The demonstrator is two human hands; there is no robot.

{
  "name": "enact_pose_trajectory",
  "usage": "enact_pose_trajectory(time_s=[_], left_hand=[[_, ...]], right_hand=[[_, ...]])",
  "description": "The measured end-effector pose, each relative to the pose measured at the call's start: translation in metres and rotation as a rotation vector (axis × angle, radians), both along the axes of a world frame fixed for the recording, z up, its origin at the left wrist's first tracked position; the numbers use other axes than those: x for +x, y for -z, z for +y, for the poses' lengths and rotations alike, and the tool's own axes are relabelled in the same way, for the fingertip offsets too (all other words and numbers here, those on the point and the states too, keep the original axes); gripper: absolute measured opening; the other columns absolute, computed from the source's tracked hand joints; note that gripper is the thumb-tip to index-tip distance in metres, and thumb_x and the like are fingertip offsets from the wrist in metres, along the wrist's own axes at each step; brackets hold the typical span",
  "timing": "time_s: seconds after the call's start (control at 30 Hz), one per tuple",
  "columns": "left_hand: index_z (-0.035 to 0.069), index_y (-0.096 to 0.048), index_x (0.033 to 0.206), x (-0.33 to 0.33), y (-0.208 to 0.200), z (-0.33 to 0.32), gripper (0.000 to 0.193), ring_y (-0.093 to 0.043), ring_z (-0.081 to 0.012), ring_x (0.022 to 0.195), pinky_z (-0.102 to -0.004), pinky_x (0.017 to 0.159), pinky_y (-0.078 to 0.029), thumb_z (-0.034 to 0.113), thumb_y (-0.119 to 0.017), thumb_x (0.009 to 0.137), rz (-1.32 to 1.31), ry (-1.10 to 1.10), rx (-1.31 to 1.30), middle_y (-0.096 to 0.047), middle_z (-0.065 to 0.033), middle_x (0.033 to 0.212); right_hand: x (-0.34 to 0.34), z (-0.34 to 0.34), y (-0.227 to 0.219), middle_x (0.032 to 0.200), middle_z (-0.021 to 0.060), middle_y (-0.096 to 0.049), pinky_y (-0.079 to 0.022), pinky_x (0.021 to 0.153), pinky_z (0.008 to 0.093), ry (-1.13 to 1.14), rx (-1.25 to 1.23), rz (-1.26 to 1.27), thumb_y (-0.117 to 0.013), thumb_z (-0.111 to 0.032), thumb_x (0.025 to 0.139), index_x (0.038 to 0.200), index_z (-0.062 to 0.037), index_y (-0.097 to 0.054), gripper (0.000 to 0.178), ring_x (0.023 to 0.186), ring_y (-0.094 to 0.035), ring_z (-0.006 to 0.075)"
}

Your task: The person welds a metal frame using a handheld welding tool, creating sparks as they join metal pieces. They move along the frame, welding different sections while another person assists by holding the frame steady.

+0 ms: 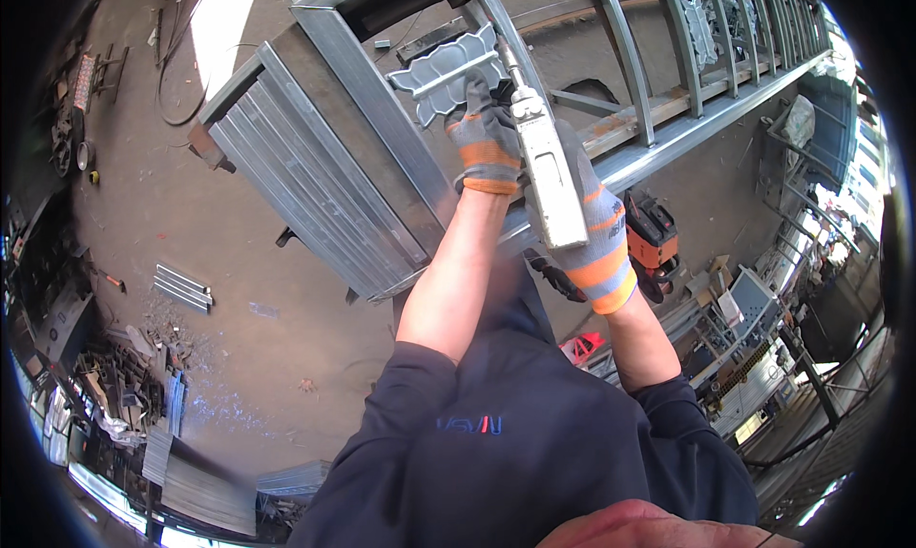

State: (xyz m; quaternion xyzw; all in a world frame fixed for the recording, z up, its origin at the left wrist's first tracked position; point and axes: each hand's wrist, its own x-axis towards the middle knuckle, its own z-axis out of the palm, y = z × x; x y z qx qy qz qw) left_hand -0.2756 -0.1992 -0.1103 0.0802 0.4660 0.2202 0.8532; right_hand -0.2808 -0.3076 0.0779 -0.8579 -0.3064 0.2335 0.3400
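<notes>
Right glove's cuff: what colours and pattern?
Grey and orange bands around the right glove's cuff, clearest in the head view.

Two hands (pixel 603 219) are showing, and two striped gloves (pixel 489 155) are covering them. One white-bodied power tool (pixel 551 178) is showing, while at least two wavy plates (pixel 441 79) are appearing. One orange-and-black machine (pixel 653 239) and one bundle of strips (pixel 183 289) are resting on the floor (pixel 172 214). One long frame (pixel 706 124) is carrying many bars (pixel 622 57) (too crowded far off to count exactly).

The gloved right hand (pixel 592 200) gripped a white welding gun (pixel 549 171); left of it, the gloved left hand (pixel 485 136) touched a scalloped metal panel (pixel 468 52).
</notes>
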Motion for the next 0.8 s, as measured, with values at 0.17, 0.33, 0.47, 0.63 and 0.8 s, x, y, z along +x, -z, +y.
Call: enact_pose_trajectory(time_s=[0.17, 0.33, 0.47, 0.63, 0.8], left_hand=[[0.003, -0.074, 0.093, 0.007, -0.017, -0.002, 0.036, -0.068, -0.0172, 0.062, -0.0334, 0.053, -0.056, 0.039, -0.081, 0.098, 0.087, -0.080, -0.008, -0.073, -0.0070, 0.080], [0.005, -0.072, 0.093, 0.002, -0.024, 0.003, 0.025, -0.064, -0.0120, 0.060, -0.0293, 0.051, -0.053, 0.027, -0.080, 0.100, 0.105, -0.011, -0.039, -0.071, -0.0030, 0.079], [-0.001, -0.075, 0.100, -0.003, -0.019, 0.000, 0.038, -0.074, -0.0180, 0.072, -0.0348, 0.063, -0.061, 0.037, -0.075, 0.103, -0.004, -0.037, -0.033, -0.077, -0.0081, 0.087], [0.000, -0.074, 0.105, -0.004, -0.012, -0.002, 0.032, -0.073, -0.0164, 0.071, -0.0338, 0.062, -0.059, 0.032, -0.073, 0.105, 0.106, 0.122, 0.111, -0.076, -0.0064, 0.087], [0.010, -0.069, 0.080, -0.001, -0.014, -0.004, 0.034, -0.059, -0.0113, 0.053, -0.0303, 0.048, -0.046, 0.035, -0.083, 0.098, 0.083, 0.005, 0.047, -0.066, -0.0006, 0.068]], right_hand=[[0.006, 0.003, 0.007, 0.114, 0.0199, -0.070, -0.059, 0.082, 0.0434, -0.012, -0.034, -0.001, -0.073, -0.004, 0.086, 0.130, -0.0013, -0.063, 0.044, 0.098, -0.071, 0.0406], [0.010, 0.005, 0.009, 0.132, 0.0212, -0.067, -0.059, 0.093, 0.0407, -0.089, -0.057, -0.081, -0.073, 0.000, 0.090, 0.149, 0.0009, -0.053, 0.063, 0.111, -0.071, 0.0384], [0.011, 0.006, 0.013, 0.132, 0.0211, -0.067, -0.059, 0.093, 0.0407, -0.091, -0.055, -0.083, -0.074, -0.001, 0.090, 0.147, 0.0009, -0.055, 0.060, 0.112, -0.070, 0.0391], [0.008, 0.005, 0.020, 0.131, 0.0205, -0.068, -0.058, 0.094, 0.0399, -0.078, -0.093, -0.085, -0.074, -0.001, 0.091, 0.146, 0.0005, -0.055, 0.059, 0.113, -0.071, 0.0386], [0.007, 0.007, 0.020, 0.132, 0.0202, -0.069, -0.058, 0.094, 0.0391, -0.029, -0.036, -0.021, -0.073, -0.002, 0.093, 0.149, 0.0002, -0.053, 0.060, 0.114, -0.071, 0.0361]])
